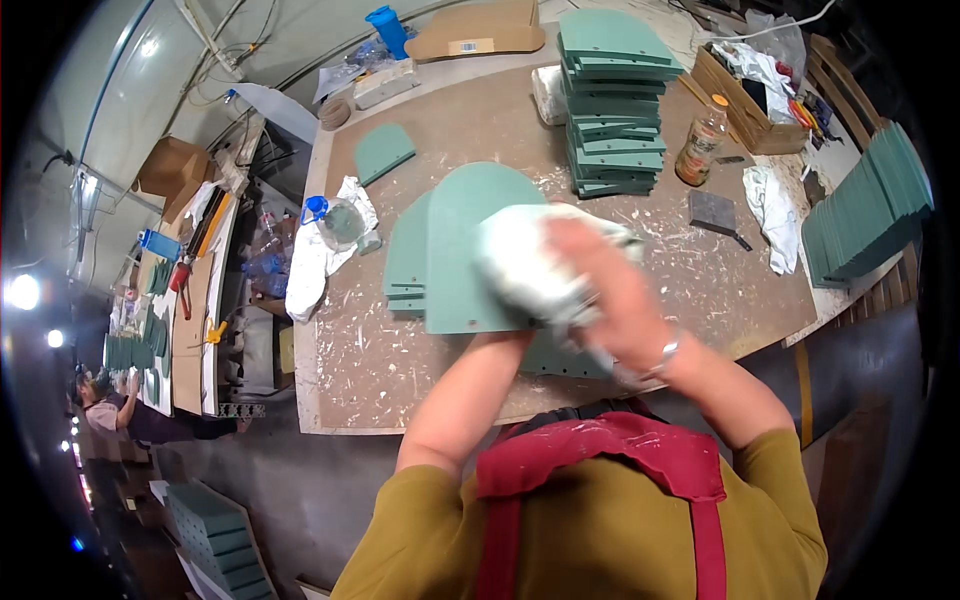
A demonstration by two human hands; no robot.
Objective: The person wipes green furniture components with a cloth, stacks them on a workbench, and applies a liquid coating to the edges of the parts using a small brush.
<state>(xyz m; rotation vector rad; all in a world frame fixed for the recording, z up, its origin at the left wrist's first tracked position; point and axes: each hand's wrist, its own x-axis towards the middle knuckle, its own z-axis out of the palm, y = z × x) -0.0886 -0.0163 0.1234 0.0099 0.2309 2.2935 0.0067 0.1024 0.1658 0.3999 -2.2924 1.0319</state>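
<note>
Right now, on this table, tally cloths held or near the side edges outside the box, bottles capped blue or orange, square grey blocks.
Cloths: 3 (held cloth, left cloth, right cloth)
Bottles: 2 (left bottle, right bottle)
Block: 1
Total: 6

1 v. brt lamp (22, 292) L — R hand (612, 290), cloth (522, 262) blurred.

Worktop (360, 375): open passage between small panel (381, 152) and tall stack (615, 128); near centre blocked by large panel (462, 258) and right hand (612, 290); bottle (702, 142) and dark block (711, 212) at right, white cloth (304, 272) at left
</note>
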